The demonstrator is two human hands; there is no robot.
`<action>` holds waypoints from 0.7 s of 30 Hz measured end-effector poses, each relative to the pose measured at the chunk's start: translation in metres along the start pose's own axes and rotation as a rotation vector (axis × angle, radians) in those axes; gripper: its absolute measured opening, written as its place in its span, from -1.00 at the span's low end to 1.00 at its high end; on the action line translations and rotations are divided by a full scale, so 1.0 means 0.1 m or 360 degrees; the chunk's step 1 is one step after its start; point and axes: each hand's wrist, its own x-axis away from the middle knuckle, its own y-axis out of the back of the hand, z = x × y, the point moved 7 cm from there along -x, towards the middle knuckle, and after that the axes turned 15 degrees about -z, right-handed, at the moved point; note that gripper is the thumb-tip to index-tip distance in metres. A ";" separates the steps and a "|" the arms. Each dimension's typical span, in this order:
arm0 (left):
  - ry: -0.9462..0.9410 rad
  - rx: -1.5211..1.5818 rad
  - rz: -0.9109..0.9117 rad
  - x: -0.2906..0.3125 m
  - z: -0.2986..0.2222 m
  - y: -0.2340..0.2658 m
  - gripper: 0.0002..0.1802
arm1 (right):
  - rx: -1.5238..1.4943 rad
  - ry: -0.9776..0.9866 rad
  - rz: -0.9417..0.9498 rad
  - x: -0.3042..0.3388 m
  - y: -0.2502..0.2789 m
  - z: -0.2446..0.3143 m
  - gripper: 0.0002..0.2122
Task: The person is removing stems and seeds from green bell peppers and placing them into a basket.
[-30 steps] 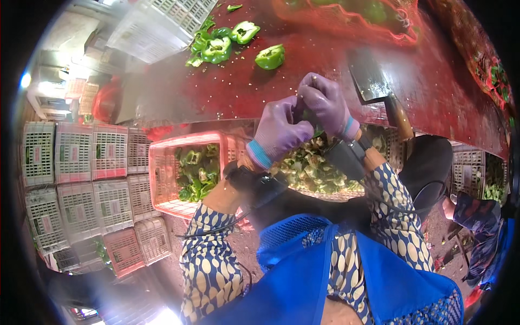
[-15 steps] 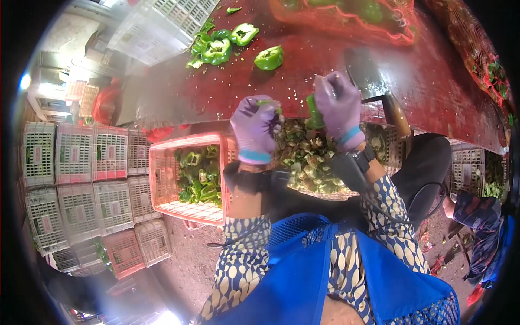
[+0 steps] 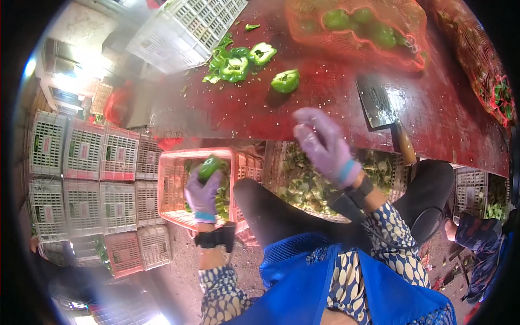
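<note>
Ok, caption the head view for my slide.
Gloved left hand holds green pepper at a pink crate; gloved right hand by a red table with a cleaver.

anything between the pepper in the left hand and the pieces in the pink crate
Nothing visible: the left hand holds the green pepper over the open pink crate, though the hand hides some of the pepper pieces there.

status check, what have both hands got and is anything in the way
Left hand holding green pepper over pink crate; right hand loosely open, nothing visible in it; cleaver off to the right, not between pepper and crate.
</note>
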 end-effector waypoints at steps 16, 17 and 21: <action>-0.0823 -0.0846 0.0563 -0.83 -1.98 -2.62 -0.56 | -0.0077 -0.0609 -0.0446 0.02 0.58 -0.61 -0.91; -0.0826 -0.0853 0.0566 -0.79 -1.90 -2.60 -0.56 | -0.0087 -0.0598 -0.0428 0.00 0.60 -0.60 -0.89; -0.0627 -0.0023 0.0620 -0.24 -1.99 -2.16 -0.57 | -0.0438 -0.0843 -0.0644 -0.12 0.69 -0.57 -0.78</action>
